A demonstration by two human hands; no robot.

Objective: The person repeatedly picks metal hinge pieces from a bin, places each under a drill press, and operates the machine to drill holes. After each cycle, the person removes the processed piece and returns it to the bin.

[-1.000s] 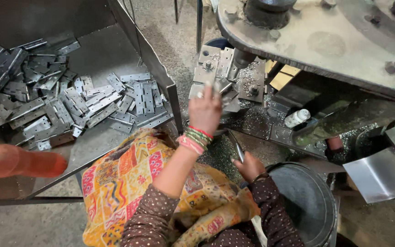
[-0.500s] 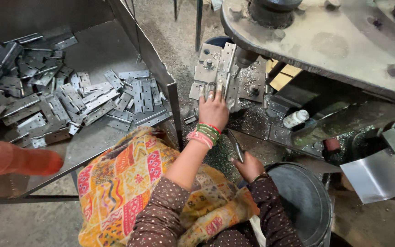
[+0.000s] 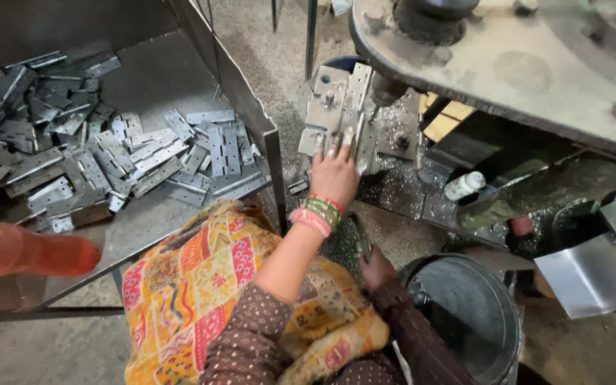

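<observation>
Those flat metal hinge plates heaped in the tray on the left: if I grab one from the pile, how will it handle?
The hinge plates look like thin steel, so probably stiff and light. They lie overlapped, so neighbours may slide or snag. Their flat, shiny faces might be slippery to pinch off the tray.

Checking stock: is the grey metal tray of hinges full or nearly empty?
Partly full: flat metal hinges cover the far part of the grey metal tray; its near floor is bare.

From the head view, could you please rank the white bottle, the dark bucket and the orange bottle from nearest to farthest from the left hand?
From the left hand:
1. White bottle, right of the hand under the machine table.
2. Dark bucket, lower right, by the right hand.
3. Orange bottle, far left, at the picture's edge.
</observation>
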